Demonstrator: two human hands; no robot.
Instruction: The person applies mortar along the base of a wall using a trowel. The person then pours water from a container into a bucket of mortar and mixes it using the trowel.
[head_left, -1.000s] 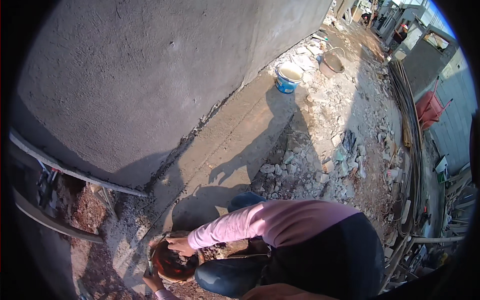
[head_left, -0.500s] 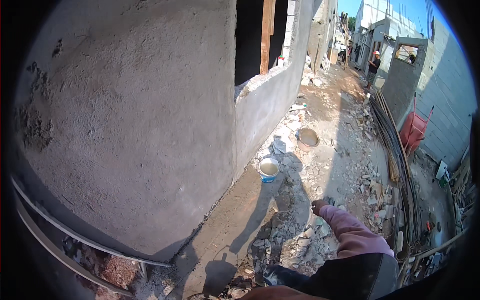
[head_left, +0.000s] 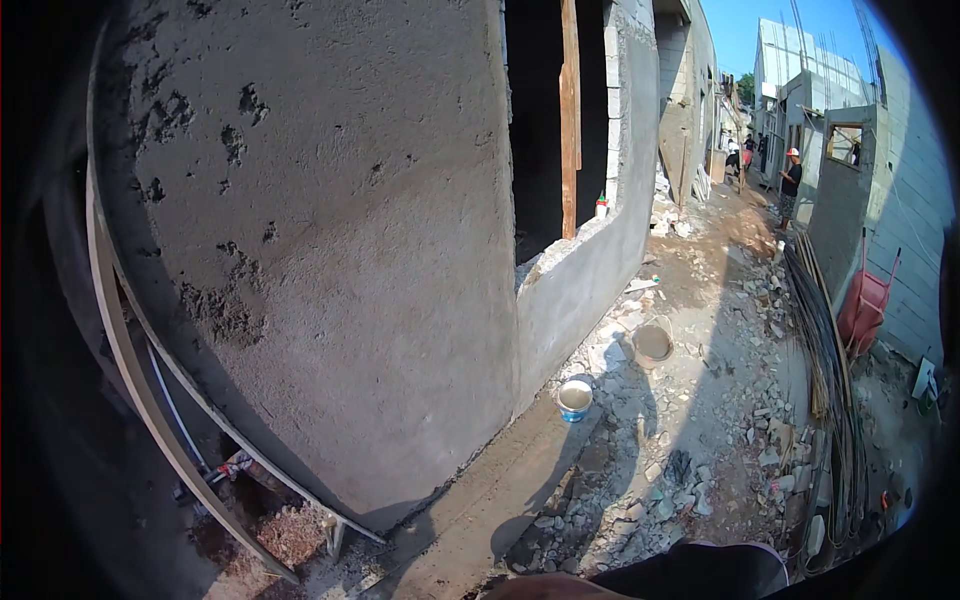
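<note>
On my feed the left hand and the right hand are both out of view, so I cannot tell whether their fingers are spread, narrowed or holding anything; only dark clothing (head_left: 695, 572) shows at the lower edge. The plastered wall (head_left: 390, 240) fills the left and middle of my view. Its tall face stands upright, and its base runs diagonally away from me toward the upper right. The grey render is grainy and mostly flat, with dark, ragged pits (head_left: 222, 312) across its left part. Beyond its vertical edge, a rough-sided opening (head_left: 536, 120) frames a brown wooden post (head_left: 569, 150), long axis close to upright.

Near the base, the blue-and-white bucket (head_left: 573, 415) stands toward the far end of a smooth cement strip (head_left: 480, 515), round mouth facing up; its inside looks pale grey. A brown bucket (head_left: 653, 363) sits near it, farther off, mouth up too, among angular, chalky rubble (head_left: 690, 490). To the right, long thin rods (head_left: 822, 365) lie bundled, pointing away from me, near a red wheelbarrow (head_left: 864, 312) with handles up beside a block wall (head_left: 912, 190).
</note>
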